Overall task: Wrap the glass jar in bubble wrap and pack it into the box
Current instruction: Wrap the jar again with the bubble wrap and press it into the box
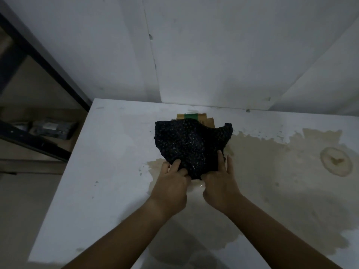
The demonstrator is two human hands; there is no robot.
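A sheet of black bubble wrap [191, 141] is bunched up over the middle of the white table [108, 152]. My left hand [171, 183] grips its near left edge and my right hand [219, 181] grips its near right edge, both with fingers pressed into the wrap. The glass jar is hidden; I cannot tell whether it is inside the wrap. Behind the wrap, a brown cardboard box [196, 119] with a green tape strip lies against the wall, mostly covered by the wrap.
The tabletop has large brownish patches of peeled paint [272, 162] to the right and near me. White walls [213, 55] close off the back. A dark metal shelf frame [38, 133] stands to the left, beyond the table's left edge.
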